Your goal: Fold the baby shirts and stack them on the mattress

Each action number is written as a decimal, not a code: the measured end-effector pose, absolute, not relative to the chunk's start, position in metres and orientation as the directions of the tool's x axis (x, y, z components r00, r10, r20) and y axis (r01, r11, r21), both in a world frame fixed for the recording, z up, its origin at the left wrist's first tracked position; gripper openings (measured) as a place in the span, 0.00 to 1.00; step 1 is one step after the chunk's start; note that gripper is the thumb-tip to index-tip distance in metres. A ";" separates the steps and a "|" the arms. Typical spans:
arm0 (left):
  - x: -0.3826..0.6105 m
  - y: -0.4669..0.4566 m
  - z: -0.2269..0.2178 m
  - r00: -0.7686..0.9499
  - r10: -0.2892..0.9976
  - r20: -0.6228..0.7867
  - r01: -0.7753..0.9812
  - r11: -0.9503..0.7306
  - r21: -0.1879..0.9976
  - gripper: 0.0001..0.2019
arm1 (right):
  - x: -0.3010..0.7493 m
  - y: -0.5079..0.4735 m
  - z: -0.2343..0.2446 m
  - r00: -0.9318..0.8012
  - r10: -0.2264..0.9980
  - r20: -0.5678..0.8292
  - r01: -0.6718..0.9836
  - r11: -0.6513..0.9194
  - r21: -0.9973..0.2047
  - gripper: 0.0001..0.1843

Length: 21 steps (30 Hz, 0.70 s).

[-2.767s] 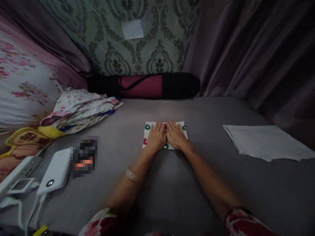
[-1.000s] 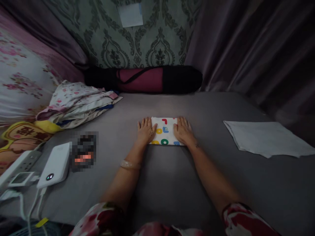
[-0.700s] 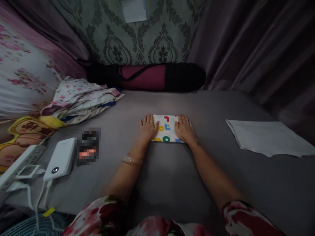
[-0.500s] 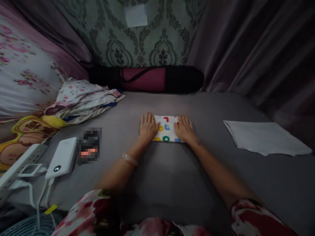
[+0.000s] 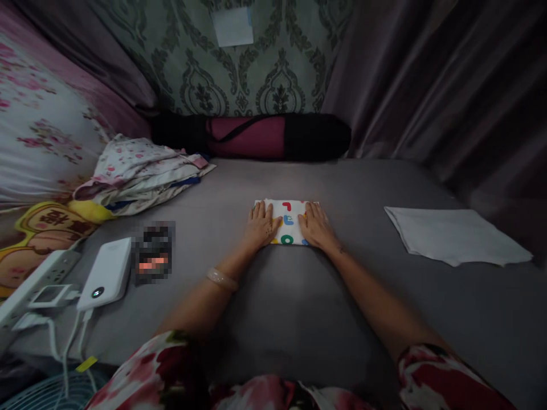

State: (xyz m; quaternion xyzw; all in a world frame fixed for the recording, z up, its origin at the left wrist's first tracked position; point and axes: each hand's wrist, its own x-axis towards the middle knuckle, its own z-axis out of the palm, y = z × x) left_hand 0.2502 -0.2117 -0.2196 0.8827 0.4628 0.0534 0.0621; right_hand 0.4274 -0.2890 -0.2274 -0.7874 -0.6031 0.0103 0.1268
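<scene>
A small folded white cloth (image 5: 289,219) with coloured shapes lies on the grey bed surface (image 5: 299,296). My left hand (image 5: 261,225) rests flat on its left part, fingers stretched out. My right hand (image 5: 315,226) lies flat on its right part, fingers also stretched. A strip of the cloth shows between the two hands. A pale bangle (image 5: 221,279) sits on my left wrist.
A folded white cloth (image 5: 457,236) lies to the right. A pile of floral fabrics (image 5: 141,176) sits at the left, a dark and maroon rolled bag (image 5: 252,136) against the wall. A white power bank (image 5: 106,273), power strip (image 5: 34,282) and cables are at the near left.
Both hands slid apart from the cloth's middle to its ends, then came slightly back inward onto it. The cloth stayed in place.
</scene>
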 end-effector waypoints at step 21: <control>0.255 -0.198 -0.216 0.481 0.870 0.104 0.817 -0.488 0.307 0.24 | 0.425 -0.278 -0.210 0.351 0.935 0.053 0.922 -0.335 -0.194 0.32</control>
